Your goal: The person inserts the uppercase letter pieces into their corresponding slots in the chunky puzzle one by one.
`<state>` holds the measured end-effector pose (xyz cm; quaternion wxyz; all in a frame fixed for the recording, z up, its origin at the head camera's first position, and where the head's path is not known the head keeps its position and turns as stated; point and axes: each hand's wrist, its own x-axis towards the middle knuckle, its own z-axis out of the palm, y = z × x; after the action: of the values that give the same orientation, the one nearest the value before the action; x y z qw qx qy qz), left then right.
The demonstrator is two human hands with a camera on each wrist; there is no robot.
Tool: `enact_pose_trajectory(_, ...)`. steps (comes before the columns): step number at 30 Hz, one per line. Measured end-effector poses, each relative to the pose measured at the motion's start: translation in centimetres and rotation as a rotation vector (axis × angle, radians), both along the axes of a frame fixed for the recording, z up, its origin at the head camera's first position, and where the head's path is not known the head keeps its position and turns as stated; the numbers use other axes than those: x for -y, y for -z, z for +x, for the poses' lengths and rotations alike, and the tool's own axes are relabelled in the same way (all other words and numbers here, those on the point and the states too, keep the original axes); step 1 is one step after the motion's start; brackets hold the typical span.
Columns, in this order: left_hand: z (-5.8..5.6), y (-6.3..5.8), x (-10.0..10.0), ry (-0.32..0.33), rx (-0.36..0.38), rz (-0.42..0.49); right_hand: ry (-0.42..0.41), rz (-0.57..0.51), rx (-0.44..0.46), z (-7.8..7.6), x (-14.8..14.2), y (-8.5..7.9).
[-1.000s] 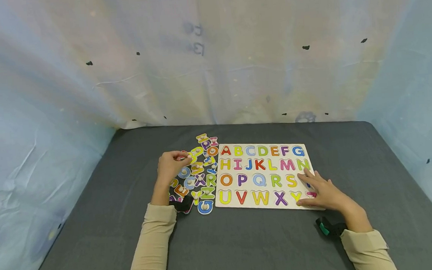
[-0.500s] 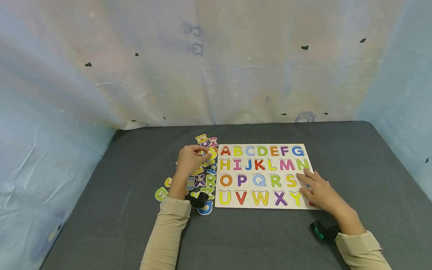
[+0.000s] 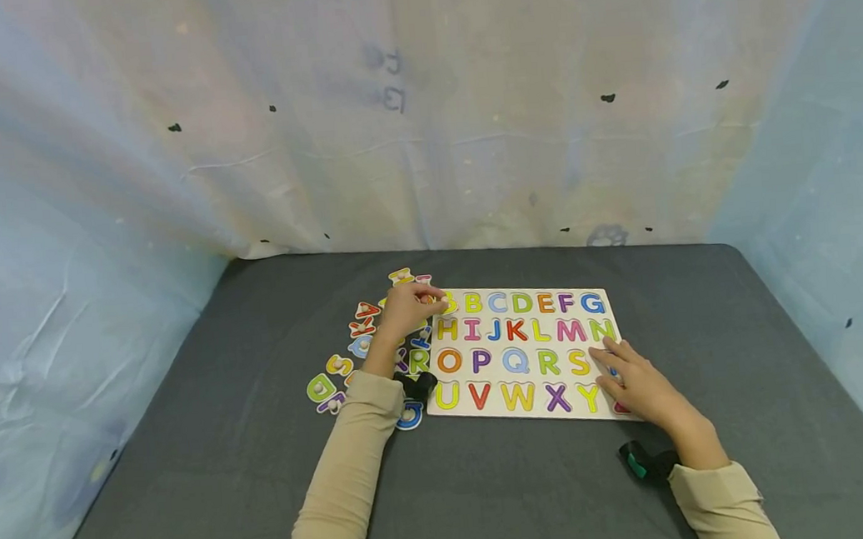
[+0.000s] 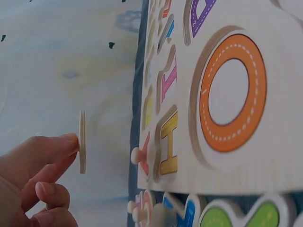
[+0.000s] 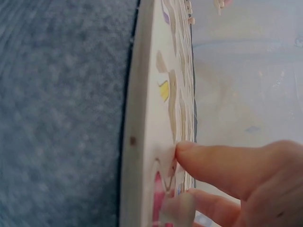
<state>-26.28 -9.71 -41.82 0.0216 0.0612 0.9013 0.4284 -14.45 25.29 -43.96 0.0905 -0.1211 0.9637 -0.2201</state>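
My left hand pinches a yellow letter piece, apparently a B, by its knob, over the upper left corner of the white wooden alphabet board. In the left wrist view this thin letter piece is seen edge-on at the fingertips, held off the board. My right hand rests on the board's lower right corner with its fingers spread, covering some letters there. In the right wrist view its thumb touches the board's face, near a pink letter with a knob.
Loose knobbed letter pieces lie left of the board, among them a green D, an orange S and a red K; my left forearm hides several. A dark grey cloth covers the table, with pale sheets behind it.
My left hand has carried the yellow piece rightward from the loose pile to the board's upper left corner, over the A. My right hand shifted slightly left, then stayed on the board.
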Motion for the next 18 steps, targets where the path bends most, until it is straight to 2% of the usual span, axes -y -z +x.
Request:
enact_pose_trajectory(8, -1.2, 0.6, -1.4, 0.053, -0.022, -0.013, -0.007, -0.002, 0.007, -0.1, -0.2, 0.0)
enact_pose_trajectory(18, -2.7, 1.8, -2.6, 0.094, 0.044, 0.082, 0.000, -0.011, 0.040, -0.3, -0.3, 0.3)
